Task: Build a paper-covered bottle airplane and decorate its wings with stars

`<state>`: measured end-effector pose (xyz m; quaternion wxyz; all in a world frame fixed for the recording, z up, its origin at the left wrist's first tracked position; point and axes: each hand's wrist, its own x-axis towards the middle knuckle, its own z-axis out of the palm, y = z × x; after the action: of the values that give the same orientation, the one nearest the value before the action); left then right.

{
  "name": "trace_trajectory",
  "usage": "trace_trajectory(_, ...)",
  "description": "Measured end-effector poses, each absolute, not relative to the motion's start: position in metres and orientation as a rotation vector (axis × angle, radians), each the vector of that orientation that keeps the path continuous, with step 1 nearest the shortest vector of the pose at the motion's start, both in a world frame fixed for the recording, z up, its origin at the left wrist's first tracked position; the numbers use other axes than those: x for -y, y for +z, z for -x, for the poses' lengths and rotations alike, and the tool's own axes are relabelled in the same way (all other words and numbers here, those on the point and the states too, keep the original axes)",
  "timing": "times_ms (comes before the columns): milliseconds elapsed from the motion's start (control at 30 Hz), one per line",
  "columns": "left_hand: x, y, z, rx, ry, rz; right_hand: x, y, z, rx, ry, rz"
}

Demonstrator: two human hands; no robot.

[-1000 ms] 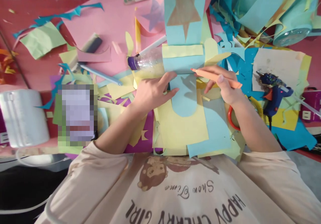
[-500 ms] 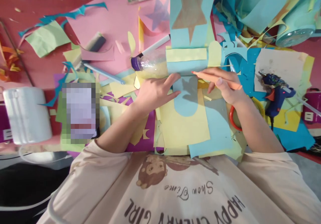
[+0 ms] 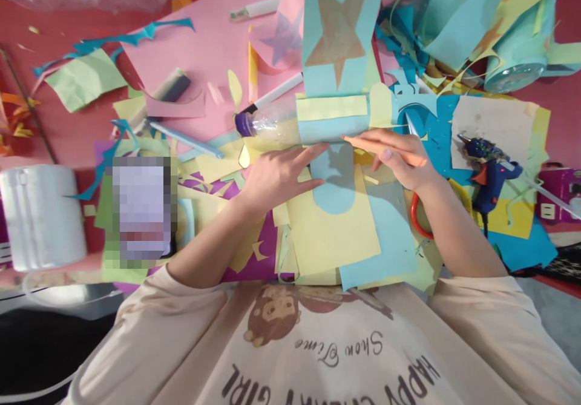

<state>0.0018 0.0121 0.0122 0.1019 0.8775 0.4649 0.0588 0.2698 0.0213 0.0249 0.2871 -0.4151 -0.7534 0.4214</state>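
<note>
An orange pencil-like pen is pinched in my right hand, its tip at the lower edge of the blue paper wrapped round a clear plastic bottle with a purple cap. My left hand lies with fingers apart, its index fingertip at that same paper's edge. A pale yellow strip runs along the wrapped blue paper. Below it hangs a round-ended blue paper piece, over a yellow sheet. Above the bottle stretches blue paper with a brown star.
At the right, a blue glue gun rests on paper, near red-handled scissors. A blurred phone and a white case are at the left. Paper scraps and a blue pen surround the bottle.
The view has shifted slightly, so more of the brown star shows. Both hands stay at the wrapped paper; the pen tip remains near its lower edge.
</note>
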Motion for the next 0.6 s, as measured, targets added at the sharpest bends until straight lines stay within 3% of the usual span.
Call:
trace_trajectory(433, -0.013, 0.001, -0.001, -1.349, 0.288, -2.603, -0.014, 0.033, -0.233, 1.655, 1.587, 1.014)
trace_trajectory(600, -0.012, 0.0, -0.003, -1.365, 0.31, -2.6, -0.013, 0.034, -0.225, 1.64, 1.591, 1.08)
